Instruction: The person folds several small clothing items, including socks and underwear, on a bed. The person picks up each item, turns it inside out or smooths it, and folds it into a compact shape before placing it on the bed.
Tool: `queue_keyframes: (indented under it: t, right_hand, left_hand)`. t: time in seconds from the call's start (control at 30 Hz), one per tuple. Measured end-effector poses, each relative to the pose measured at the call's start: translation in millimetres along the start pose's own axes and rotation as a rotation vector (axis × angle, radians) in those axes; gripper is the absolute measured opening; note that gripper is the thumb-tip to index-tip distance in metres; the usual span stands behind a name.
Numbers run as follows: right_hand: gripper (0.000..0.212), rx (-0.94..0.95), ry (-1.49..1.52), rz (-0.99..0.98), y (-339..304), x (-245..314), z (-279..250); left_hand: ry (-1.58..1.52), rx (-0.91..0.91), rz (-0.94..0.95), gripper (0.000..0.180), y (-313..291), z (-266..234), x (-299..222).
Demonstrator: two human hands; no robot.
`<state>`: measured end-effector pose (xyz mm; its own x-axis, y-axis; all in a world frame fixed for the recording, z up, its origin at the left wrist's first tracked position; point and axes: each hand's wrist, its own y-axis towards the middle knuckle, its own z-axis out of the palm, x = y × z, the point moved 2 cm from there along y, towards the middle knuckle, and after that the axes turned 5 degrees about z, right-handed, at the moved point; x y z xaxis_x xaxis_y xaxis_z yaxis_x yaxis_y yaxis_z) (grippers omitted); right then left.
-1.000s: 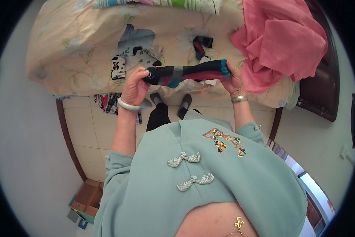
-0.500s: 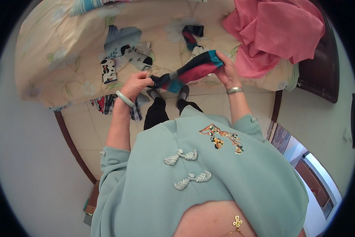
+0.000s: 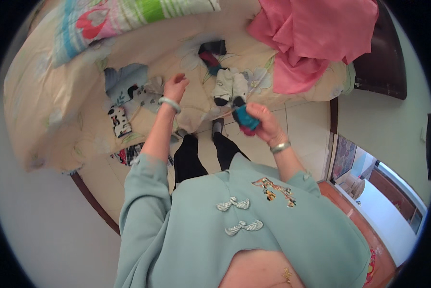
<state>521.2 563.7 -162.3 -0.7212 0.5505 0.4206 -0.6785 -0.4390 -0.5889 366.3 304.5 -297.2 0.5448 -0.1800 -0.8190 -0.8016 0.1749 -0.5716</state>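
Note:
My right hand (image 3: 266, 124) is closed around a teal, red and black sock (image 3: 245, 117), which is bunched and partly hidden by the fingers. It hangs by the bed's near edge, close to a pair of white socks with black toes (image 3: 231, 86). Over the bed, my left hand (image 3: 175, 88) has its fingers loosely apart with nothing visible in them. Beside it lie pale grey patterned socks (image 3: 150, 92). Farther off on the bedding is another dark sock with red and teal (image 3: 210, 56).
The floral bedspread (image 3: 186, 62) carries a grey-blue leaf-print cloth (image 3: 125, 84), a folded black-and-white printed item (image 3: 119, 121), a colourful striped quilt (image 3: 129, 21) and a heap of pink fabric (image 3: 316, 38). A dark headboard-like panel (image 3: 381, 67) stands at right. Plaid cloth (image 3: 131, 154) shows low at left.
My left hand has let go of the sock's end and moved up over the bed. The sock, stretched between both hands before, is now bunched in my right hand, which has come lower.

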Motion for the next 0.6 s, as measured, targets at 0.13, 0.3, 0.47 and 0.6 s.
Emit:
queue_keyframes:
  t: [0.13,0.3,0.47,0.6]
  right_hand:
    - [0.02,-0.146,0.083,0.021,-24,-47,0]
    - [0.018,-0.19,0.269,0.056,-47,-76,-5]
    - [0.015,-0.233,0.221,-0.004,-42,-66,-8]
    - [0.017,-0.194,0.011,-0.14,-20,-19,15]
  left_hand:
    - [0.571,-0.198,0.442,0.064,99,63,16]
    - [1.049,-0.209,0.414,0.064,148,106,14]
    - [0.147,-0.039,0.134,0.036,144,59,15]
    - [-0.75,0.249,-0.035,0.023,47,23,-38]
